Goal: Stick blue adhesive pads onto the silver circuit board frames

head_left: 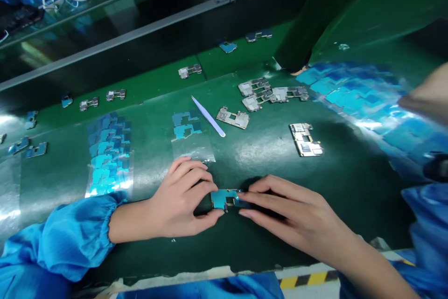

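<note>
A small circuit board point(220, 199) covered with blue film lies on the green mat between my two hands. My left hand point(185, 198) grips its left end between thumb and fingers. At the right end, the fingers of my right hand point(283, 210) press on the film and edge, hiding part of the board. Beyond my hands, a sheet with blue film pieces point(187, 130) lies on the mat, and white tweezers point(209, 117) rest beside it. A bare circuit board point(233, 117) is just right of the tweezers; another circuit board point(305, 140) lies farther right.
Sheets of blue film cutouts lie at left point(109, 154) and right point(357, 98). Several boards point(257, 93) are grouped beyond the tweezers, with others along the green belt point(150, 89). A dark post point(308, 24) rises at the back. Another person's arm point(429, 96) reaches in from the right.
</note>
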Demonstrator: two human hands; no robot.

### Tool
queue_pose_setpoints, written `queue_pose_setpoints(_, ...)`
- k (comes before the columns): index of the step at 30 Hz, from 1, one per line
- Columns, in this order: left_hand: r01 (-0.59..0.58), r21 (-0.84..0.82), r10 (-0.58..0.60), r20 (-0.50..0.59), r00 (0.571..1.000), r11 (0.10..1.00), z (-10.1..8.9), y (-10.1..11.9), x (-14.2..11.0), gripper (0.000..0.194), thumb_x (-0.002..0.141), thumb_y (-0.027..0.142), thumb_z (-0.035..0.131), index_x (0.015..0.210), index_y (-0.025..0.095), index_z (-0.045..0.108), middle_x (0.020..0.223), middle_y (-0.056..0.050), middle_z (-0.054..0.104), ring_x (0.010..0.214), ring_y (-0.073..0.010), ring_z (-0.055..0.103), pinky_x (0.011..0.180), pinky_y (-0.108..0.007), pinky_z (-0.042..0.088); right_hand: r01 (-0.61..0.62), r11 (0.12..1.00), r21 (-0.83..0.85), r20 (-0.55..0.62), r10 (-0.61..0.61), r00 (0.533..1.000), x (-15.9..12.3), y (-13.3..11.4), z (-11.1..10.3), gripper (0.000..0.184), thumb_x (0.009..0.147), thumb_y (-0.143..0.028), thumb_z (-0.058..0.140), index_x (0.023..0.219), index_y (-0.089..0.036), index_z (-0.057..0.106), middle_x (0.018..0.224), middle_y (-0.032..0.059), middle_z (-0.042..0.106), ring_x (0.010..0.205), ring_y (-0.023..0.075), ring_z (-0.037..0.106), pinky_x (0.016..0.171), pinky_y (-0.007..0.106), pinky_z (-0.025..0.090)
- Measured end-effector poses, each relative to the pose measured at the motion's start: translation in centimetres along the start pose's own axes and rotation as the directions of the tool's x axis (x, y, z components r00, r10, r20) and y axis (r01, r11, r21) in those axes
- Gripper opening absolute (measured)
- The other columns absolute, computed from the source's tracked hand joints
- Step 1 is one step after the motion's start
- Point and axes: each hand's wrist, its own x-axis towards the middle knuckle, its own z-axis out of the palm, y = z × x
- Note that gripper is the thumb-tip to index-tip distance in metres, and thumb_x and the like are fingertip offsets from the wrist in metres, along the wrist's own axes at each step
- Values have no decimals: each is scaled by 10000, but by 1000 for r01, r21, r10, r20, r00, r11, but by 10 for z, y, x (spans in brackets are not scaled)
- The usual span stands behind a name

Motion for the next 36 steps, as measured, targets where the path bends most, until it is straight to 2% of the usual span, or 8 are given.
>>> queue_pose_setpoints(7, 3, 9, -3, 2, 1000, 1000, 1, 0, 0, 237, 818, 343, 698, 971, 168, 652, 933, -68, 689, 1055, -256, 618, 1031, -477, 423, 15, 999, -28, 6, -15, 1000, 1, 0, -1, 188, 1002, -171, 605, 1178, -155, 669, 988, 72, 591, 844, 163, 609, 697, 263, 540)
queue_pose_setpoints(19, -2, 10, 2, -1, 1000, 1000, 1, 0, 0, 234, 832, 359, 681, 974, 174, 664, 921, -67, 697, 1038, -257, 623, 1018, -474, 442, 12, 998, -61, -4, -12, 1000, 0, 0, -1, 160, 1009, -179, 603, 1149, -148, 675, 996, 63, 604, 861, 140, 614, 739, 234, 538)
queue_pose_setpoints(36, 7, 4, -7, 33, 999, 1000, 1, -1, -1, 232, 833, 360, 690, 980, 182, 663, 928, -57, 691, 1063, -251, 612, 1057, -479, 421, 11, 997, -72, -28, -13, 1000, 2, -1, 0, 165, 995, -165, 612, 1145, -162, 681, 995, 73, 622, 846, 169, 635, 714, 263, 567)
